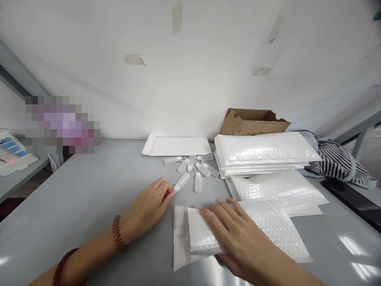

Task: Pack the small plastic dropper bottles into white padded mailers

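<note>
Now, in the head view, the left hand [145,208] pinches a small plastic bottle [182,182] narrowly by its end, near a loose cluster of matching bottles [192,171] on the grey table [89,190]; the right hand [238,238] lies spread open on a white bubble mailer [205,232].

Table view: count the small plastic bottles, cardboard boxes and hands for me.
Small plastic bottles: 8
Cardboard box: 1
Left hand: 1
Right hand: 1
Total: 11

Plastic bottles [193,169] left of stacked bubble mailers [264,153]
</note>
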The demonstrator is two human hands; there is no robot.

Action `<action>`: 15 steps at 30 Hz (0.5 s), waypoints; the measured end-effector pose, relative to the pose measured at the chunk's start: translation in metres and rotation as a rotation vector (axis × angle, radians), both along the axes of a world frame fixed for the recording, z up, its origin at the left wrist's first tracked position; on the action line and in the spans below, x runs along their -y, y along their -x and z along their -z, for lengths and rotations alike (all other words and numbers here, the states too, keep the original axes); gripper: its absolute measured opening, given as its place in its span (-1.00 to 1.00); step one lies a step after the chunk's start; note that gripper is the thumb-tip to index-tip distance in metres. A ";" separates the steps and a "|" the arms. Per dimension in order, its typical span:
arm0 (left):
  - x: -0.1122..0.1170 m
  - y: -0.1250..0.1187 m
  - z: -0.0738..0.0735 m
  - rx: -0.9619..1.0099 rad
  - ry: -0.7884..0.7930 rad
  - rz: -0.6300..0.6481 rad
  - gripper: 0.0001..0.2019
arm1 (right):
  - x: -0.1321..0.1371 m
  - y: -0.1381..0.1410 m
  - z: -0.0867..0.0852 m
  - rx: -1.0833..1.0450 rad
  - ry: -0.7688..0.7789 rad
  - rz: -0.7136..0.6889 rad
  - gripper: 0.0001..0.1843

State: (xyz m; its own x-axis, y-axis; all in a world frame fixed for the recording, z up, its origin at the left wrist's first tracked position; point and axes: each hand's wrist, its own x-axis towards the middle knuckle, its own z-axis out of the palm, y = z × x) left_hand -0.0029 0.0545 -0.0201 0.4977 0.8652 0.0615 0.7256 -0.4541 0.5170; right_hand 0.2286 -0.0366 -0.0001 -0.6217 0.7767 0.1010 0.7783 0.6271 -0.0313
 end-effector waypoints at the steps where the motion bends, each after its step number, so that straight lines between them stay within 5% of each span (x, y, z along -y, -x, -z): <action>1: 0.000 0.003 -0.003 0.033 0.040 0.009 -0.74 | 0.000 0.000 0.000 -0.003 -0.004 0.003 -0.21; 5: 0.000 0.018 -0.031 0.104 0.298 0.049 -0.70 | -0.001 -0.001 0.001 -0.001 -0.008 0.017 -0.23; 9: 0.002 0.034 -0.060 -0.030 0.600 0.241 -0.73 | 0.000 -0.004 0.002 -0.006 -0.002 0.028 -0.24; 15: 0.009 0.040 -0.063 -0.222 0.688 0.274 -0.80 | -0.001 -0.007 0.001 -0.042 0.054 0.021 -0.24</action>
State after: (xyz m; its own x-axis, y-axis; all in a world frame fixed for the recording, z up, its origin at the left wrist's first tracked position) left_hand -0.0425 0.0456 0.0433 0.6377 0.5168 -0.5713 0.7530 -0.2618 0.6037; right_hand 0.2359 -0.0360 -0.0014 -0.6013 0.7945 0.0843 0.7886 0.6072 -0.0971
